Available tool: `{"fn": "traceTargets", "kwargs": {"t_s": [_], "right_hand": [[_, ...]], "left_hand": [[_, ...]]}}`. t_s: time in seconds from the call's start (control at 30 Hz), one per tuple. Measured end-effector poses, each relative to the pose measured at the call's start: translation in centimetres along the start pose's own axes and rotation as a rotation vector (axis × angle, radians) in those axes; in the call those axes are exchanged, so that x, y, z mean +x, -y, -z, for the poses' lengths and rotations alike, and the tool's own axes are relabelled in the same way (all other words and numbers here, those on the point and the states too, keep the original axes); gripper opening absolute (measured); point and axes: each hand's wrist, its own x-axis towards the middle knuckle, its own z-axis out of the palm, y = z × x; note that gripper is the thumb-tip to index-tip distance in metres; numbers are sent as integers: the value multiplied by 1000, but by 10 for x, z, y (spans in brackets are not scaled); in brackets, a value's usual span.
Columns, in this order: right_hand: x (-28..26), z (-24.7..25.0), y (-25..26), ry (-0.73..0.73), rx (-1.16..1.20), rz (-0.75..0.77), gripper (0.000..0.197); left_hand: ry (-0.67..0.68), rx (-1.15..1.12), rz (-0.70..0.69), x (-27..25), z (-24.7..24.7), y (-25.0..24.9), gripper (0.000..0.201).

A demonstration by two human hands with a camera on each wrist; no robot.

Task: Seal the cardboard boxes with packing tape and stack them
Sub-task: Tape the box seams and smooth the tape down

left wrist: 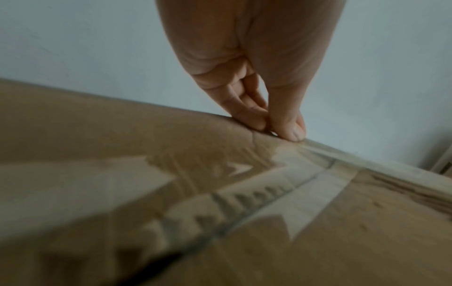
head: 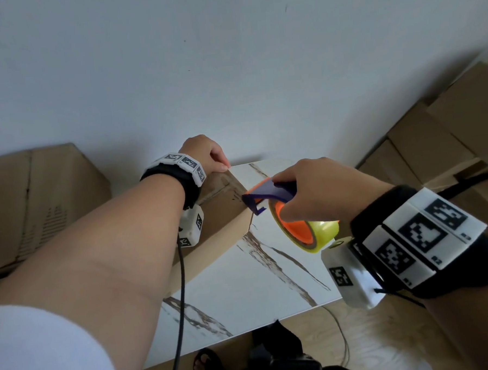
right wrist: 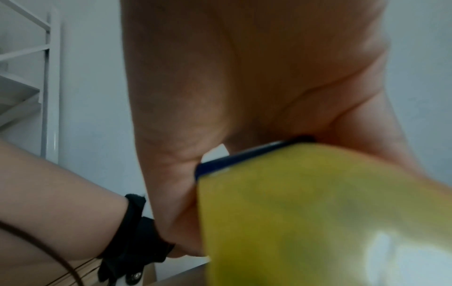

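Note:
A cardboard box point(head: 222, 217) lies on the marble table point(head: 256, 274), mostly under my left forearm. My left hand point(head: 207, 155) is at the box's far corner; its thumb and fingertips point(left wrist: 293, 131) press down on the far edge, where clear tape point(left wrist: 305, 174) runs along the top seam of the box point(left wrist: 122, 135). My right hand point(head: 316, 186) grips a blue and orange tape dispenser point(head: 268, 193) with a yellowish tape roll point(head: 318, 231). The dispenser's front sits at the box's right top edge. Up close, the roll point(right wrist: 318, 212) fills the view below my right palm point(right wrist: 244, 87).
A large cardboard box point(head: 40, 201) stands at the left and several stacked boxes point(head: 446, 134) at the right. A white wall is close behind the table. A black cable point(head: 180, 287) hangs from my left wrist. White shelving point(right wrist: 49, 77) stands at the left.

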Motion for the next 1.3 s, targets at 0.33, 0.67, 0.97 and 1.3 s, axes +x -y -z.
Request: {"fn": "traceTargets", "kwargs": {"t_s": [0.33, 0.67, 0.97, 1.3], "right_hand": [[-18, -1, -8, 7, 24, 4, 19], [-17, -11, -6, 35, -7, -7, 20], [19, 6, 0, 122, 29, -86, 31], [30, -47, -6, 134, -185, -99, 17]], "left_hand": [[-4, -23, 30, -3, 2, -3, 9], [-22, -41, 31, -3, 1, -2, 9], [-5, -30, 38, -3, 2, -5, 10], [-25, -22, 78, -5, 2, -7, 7]]}}
